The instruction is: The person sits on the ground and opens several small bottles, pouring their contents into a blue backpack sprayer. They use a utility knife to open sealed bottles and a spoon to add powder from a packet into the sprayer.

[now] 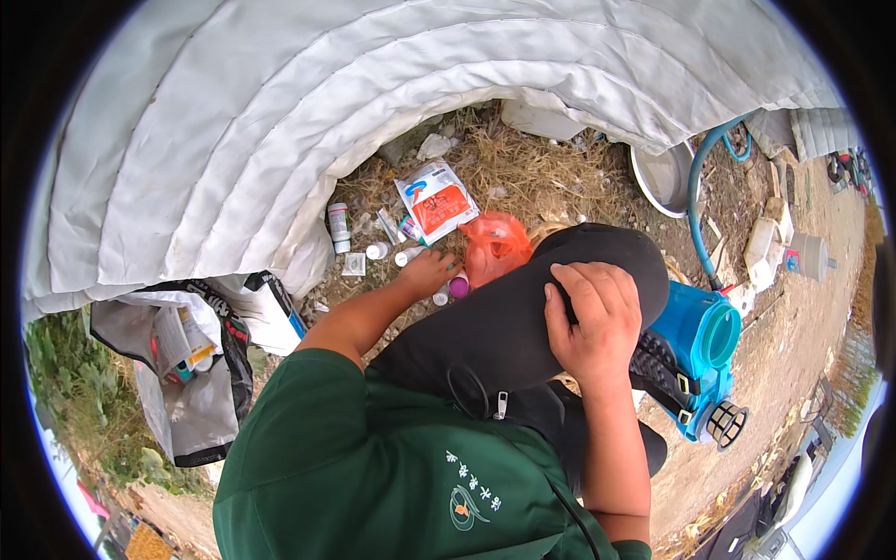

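Observation:
My left hand (428, 273) reaches down to the ground among small bottles, its fingertips beside a greenish item that they partly hide; whether it grips anything cannot be told. Just below it lie a purple-capped bottle (459, 285) and a white cap (441, 295). White bottles (379, 250) lie to its left, near a small sachet (354, 264) and a larger white bottle (339, 227). Above the hand is a white and orange packet (439, 203). A red plastic bag (495, 246) sits to its right. My right hand (595, 318) rests on my black-trousered knee, holding nothing.
White quilted sheeting (280, 126) hangs along the far side. An open bag with packets (175, 392) stands at the left. At the right are a blue backpack sprayer (693, 336), a blue hose (694, 203), a metal basin (661, 178), a plastic jug (761, 245) and a clear bottle (810, 257).

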`<act>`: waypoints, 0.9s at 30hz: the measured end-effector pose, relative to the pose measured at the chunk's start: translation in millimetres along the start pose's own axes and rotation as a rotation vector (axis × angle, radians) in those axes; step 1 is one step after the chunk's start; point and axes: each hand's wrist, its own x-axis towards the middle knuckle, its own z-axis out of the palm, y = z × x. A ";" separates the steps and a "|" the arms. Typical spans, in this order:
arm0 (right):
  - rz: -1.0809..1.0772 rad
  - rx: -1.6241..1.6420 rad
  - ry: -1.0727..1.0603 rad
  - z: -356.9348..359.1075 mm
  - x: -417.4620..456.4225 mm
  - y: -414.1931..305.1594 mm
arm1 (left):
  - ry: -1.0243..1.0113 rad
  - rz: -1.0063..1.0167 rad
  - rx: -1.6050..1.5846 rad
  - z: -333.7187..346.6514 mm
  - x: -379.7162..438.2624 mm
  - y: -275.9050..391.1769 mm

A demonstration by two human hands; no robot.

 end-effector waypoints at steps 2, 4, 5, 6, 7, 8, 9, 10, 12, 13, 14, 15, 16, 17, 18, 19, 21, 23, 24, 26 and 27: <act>0.000 0.001 -0.002 0.5 -0.5 0.3 | -0.018 -0.042 -0.032 -8.0 -2.3 5.6; 0.000 0.005 -0.002 0.4 0.0 -0.4 | 0.022 -0.108 -0.078 -15.6 -10.9 14.7; 0.000 0.000 -0.003 -0.2 0.6 -0.3 | 0.051 -0.111 -0.076 -14.4 -14.6 17.6; -0.002 0.000 -0.004 0.5 1.6 -0.7 | 0.077 -0.118 -0.073 -12.5 -21.2 18.1; -0.003 0.000 -0.005 1.2 2.4 -0.9 | 0.104 -0.124 -0.069 -10.9 -25.6 17.5; 0.001 0.002 -0.005 1.5 2.5 -1.3 | 0.085 -0.135 -0.095 -9.6 -28.0 16.4; 0.005 0.001 -0.006 1.1 1.9 -1.7 | 0.067 -0.144 -0.123 -9.9 -29.4 16.1; 0.008 0.000 -0.008 0.8 1.4 -1.5 | 0.050 -0.154 -0.152 -10.0 -30.3 16.1; -0.002 -0.011 -0.011 0.0 1.2 -0.7 | 0.054 -0.161 -0.208 -3.9 -24.5 10.6; -0.013 -0.013 -0.012 -0.1 2.3 -0.5 | 0.057 -0.172 -0.235 0.2 -20.8 6.0; -0.016 -0.012 -0.020 -0.7 2.9 -0.9 | 0.075 -0.194 -0.253 4.1 -18.3 2.9; -0.016 -0.008 -0.027 0.0 2.0 -1.2 | 0.039 -0.194 -0.270 1.6 -17.1 -0.2; -0.013 -0.007 -0.028 0.3 1.8 -0.6 | 0.003 -0.191 -0.283 -8.0 -15.1 -6.4; -0.012 -0.005 -0.030 0.7 1.9 -0.5 | -0.032 -0.189 -0.296 -17.5 -16.2 -11.8; -0.007 0.009 -0.033 0.0 2.5 -2.2 | 0.051 -0.185 -0.281 -22.0 -23.5 -15.7; 0.006 0.003 -0.029 0.6 0.9 -1.8 | 0.070 -0.189 -0.300 -38.1 -28.3 -18.8; 0.027 -0.006 -0.023 0.0 -2.6 -2.6 | 0.108 -0.202 -0.339 -77.6 -42.8 -25.8; 0.050 -0.002 -0.023 -0.7 -3.3 -6.6 | 0.248 -0.219 -0.383 -122.2 -61.3 -32.8; 0.068 0.009 -0.022 -1.2 -2.5 -9.0 | 0.328 -0.213 -0.444 -145.7 -68.9 -36.3; 0.099 0.049 -0.068 -2.9 -4.0 -9.5 | 0.457 -0.147 -0.519 -199.5 -79.4 -38.8; 0.113 0.097 -0.095 -4.5 -0.2 -13.4 | 0.507 -0.087 -0.529 -231.7 -79.3 -38.0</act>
